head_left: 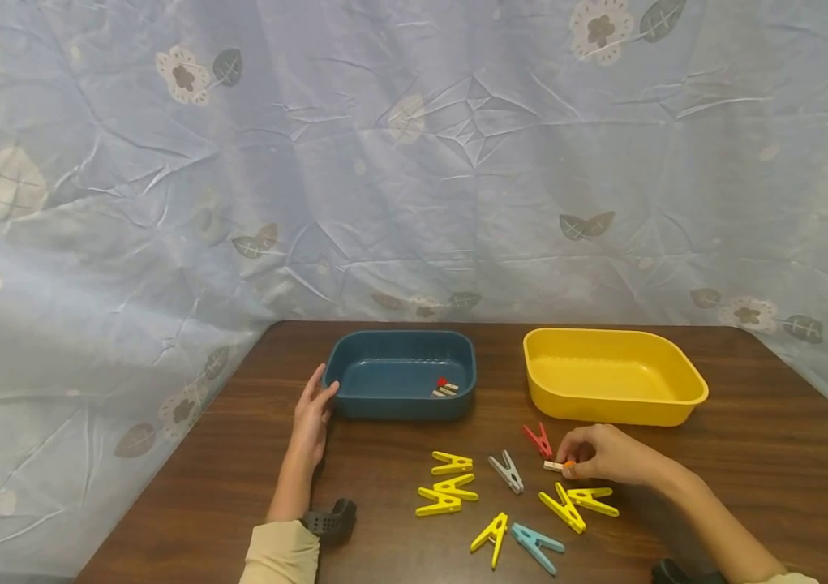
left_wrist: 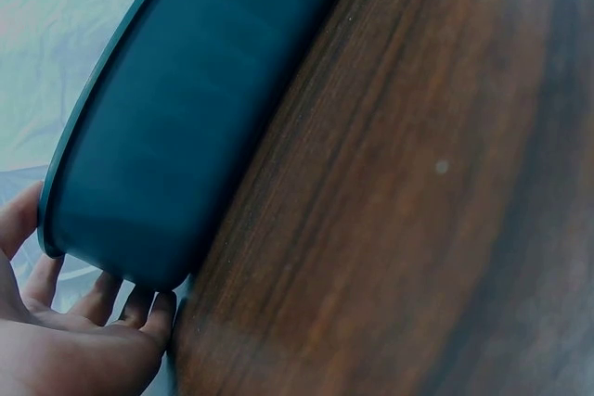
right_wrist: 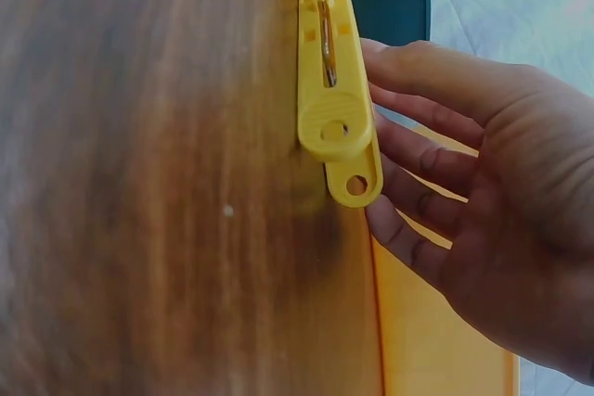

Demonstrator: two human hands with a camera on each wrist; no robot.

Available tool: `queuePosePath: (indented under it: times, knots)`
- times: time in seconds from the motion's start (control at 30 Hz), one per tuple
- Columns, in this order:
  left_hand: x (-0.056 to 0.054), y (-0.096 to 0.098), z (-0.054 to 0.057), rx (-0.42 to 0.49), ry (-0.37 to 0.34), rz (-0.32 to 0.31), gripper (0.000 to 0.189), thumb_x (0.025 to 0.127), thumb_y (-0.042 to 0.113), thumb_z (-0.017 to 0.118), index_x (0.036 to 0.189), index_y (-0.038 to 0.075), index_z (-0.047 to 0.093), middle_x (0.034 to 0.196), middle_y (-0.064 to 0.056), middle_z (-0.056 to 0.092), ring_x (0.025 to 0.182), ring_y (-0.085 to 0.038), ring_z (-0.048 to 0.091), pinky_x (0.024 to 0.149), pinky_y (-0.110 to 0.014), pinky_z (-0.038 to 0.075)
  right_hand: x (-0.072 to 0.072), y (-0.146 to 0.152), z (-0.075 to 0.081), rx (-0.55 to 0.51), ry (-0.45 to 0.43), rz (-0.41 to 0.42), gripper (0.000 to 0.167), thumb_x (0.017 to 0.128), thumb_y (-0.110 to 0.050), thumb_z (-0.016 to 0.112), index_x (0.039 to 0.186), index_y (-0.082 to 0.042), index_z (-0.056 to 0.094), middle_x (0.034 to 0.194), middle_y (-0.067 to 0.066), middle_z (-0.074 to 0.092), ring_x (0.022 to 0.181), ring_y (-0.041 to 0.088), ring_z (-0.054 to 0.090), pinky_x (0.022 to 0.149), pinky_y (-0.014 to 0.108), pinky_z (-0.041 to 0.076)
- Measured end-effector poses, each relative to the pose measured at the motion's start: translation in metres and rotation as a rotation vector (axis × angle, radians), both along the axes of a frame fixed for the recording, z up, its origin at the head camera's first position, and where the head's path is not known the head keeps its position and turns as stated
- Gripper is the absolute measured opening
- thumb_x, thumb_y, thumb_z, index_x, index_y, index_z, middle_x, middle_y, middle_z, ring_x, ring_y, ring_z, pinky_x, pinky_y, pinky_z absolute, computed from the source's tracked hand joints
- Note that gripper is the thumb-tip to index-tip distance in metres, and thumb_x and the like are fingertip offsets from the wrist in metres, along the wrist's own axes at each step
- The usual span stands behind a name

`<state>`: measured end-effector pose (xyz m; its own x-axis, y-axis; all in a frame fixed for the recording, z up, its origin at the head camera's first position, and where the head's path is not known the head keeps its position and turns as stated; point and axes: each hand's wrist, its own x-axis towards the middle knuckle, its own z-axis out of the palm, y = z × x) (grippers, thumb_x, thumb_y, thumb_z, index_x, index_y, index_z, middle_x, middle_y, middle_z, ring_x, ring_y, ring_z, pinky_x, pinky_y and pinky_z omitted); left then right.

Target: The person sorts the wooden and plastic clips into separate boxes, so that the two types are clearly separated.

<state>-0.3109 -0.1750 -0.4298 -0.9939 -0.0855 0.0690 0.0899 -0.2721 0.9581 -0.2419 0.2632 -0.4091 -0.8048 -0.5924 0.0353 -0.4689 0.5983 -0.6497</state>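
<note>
My left hand [head_left: 310, 423] rests against the left end of the blue bin [head_left: 399, 408], fingers loosely extended at its rim and outer wall. Small pale clothespins [head_left: 446, 392], one with a red decoration [head_left: 443, 381], lie in that bin's right front corner. Low over the table, my right hand [head_left: 607, 454] pinches a small pale clothespin [head_left: 552, 466] with an orange decoration by thumb and fingertips. Just behind it lies a red clothespin [head_left: 538, 440]. Yellow clothespins [head_left: 563, 508] sit in front of it; in the right wrist view a yellow clothespin [right_wrist: 332, 62] hides what the fingertips hold.
A yellow bin [head_left: 603, 405] stands at the back right. More yellow clothespins [head_left: 450, 487], a grey clothespin [head_left: 507, 472] and a light blue clothespin [head_left: 536, 545] lie on the brown table [head_left: 377, 503]. Behind the table hangs a floral curtain [head_left: 414, 203].
</note>
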Motion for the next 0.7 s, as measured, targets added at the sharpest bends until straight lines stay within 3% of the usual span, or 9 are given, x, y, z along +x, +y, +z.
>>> queuePosePath:
  times: [0.33, 0.7]
  knots:
    - [-0.0012, 0.0008, -0.0013, -0.002, 0.002, 0.003, 0.058, 0.095, 0.013, 0.05, 0.146, 0.009, 0.023, 0.152, -0.01, 0.004, 0.136, -0.027, 0.005, 0.106, -0.049, 0.006, 0.0015, 0.0001, 0.0027, -0.024, -0.027, 0.017, 0.008, 0.084, -0.019, 0.067, 0.089, -0.013, 0.065, 0.072, -0.006, 0.059, 0.061, 0.007, 0.05, 0.053, 0.024, 0.044]
    - [-0.001, 0.0002, -0.0007, 0.008, -0.002, 0.016, 0.057, 0.095, 0.011, 0.05, 0.145, 0.008, 0.024, 0.152, -0.011, 0.005, 0.136, -0.027, 0.004, 0.106, -0.05, 0.007, 0.0011, -0.0007, 0.0072, -0.012, 0.065, 0.018, 0.006, 0.084, -0.019, 0.068, 0.088, -0.016, 0.067, 0.074, -0.012, 0.058, 0.065, 0.005, 0.049, 0.056, 0.024, 0.043]
